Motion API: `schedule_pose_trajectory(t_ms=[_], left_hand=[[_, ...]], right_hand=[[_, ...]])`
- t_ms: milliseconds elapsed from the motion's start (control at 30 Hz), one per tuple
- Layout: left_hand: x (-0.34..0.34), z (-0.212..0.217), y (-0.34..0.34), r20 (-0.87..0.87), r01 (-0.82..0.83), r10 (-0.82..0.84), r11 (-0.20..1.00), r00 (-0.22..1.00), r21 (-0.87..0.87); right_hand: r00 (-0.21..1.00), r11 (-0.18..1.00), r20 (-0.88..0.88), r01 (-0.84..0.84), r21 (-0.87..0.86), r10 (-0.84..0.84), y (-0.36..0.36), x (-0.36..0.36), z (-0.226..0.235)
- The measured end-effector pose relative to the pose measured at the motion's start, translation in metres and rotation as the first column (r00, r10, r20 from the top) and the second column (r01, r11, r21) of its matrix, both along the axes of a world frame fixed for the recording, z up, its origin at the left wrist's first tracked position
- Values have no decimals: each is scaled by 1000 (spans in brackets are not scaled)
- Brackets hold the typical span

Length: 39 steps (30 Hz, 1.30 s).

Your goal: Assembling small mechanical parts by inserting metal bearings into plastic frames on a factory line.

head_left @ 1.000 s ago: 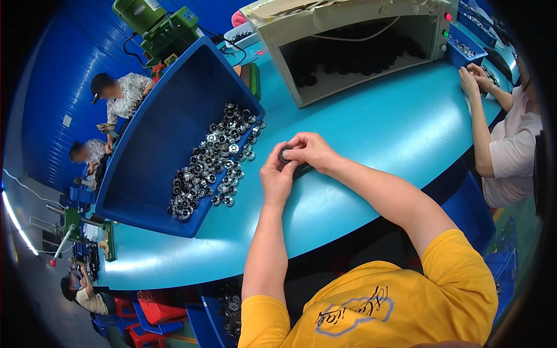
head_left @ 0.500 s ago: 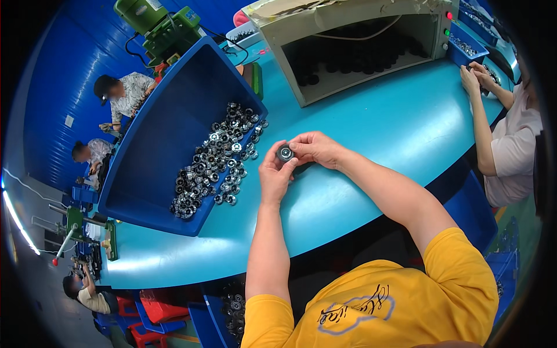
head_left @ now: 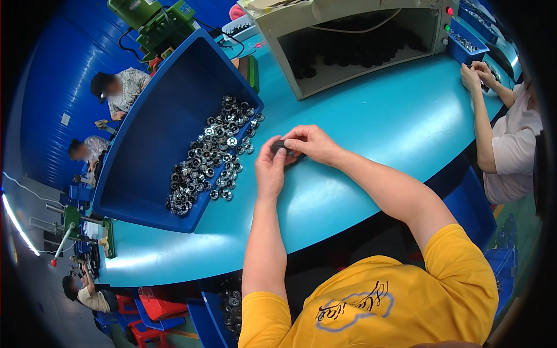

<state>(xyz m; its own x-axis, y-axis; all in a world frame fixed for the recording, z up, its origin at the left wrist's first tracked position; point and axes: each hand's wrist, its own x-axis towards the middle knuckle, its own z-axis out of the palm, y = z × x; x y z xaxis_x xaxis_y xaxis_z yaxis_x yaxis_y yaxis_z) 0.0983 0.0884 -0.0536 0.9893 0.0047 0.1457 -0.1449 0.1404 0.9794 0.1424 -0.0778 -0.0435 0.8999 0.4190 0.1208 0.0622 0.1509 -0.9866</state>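
Observation:
Between the fingertips of both hands is a small round black part (head_left: pixel 278 146), tilted so that its dark side shows. My left hand (head_left: pixel 270 165) grips it from the left, thumb against the near edge. From the right, my right hand (head_left: pixel 313 144) pinches it with thumb and fingers; some of those fingertips are hidden. To the left, many shiny metal-and-black round parts (head_left: pixel 212 139) lie heaped in a large blue bin (head_left: pixel 145 133), some of them spilling over its open edge onto the turquoise table (head_left: pixel 348 139).
A grey metal box (head_left: pixel 290 66) with an open front holds dark round parts beyond my hands. Green machines (head_left: pixel 156 29) stand behind the bin. At the right a co-worker (head_left: pixel 510 133) handles small parts beside a blue tray (head_left: pixel 467 43). More people sit at far left.
The round part has been tilted; its ringed metal centre faced up before, and now its dark side shows. Both hands have shifted slightly, and the view has moved a little.

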Motion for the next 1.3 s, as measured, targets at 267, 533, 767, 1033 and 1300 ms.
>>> schedule_pose_trajectory(t_ms=[267,533,767,1033,1300], left_hand=[[-3,2,-7,-141,-124,139,987,980,106],[-3,10,-5,-23,3,-4,999,1000,-32],[-6,10,-6,-6,29,-29,998,1000,54],[-11,18,-14,187,-200,128,875,974,442],[-69,99,1,346,-469,317,604,883,645]], right_hand=[[903,920,393,289,-263,-172,5,-11,4],[992,998,-109,59,35,-55,5,4,1],[997,1000,-72,14,-22,-15,-3,-1,8],[995,999,-94,-16,42,20,-1,4,-3],[996,999,-80,32,-22,-34,-7,21,-7]])
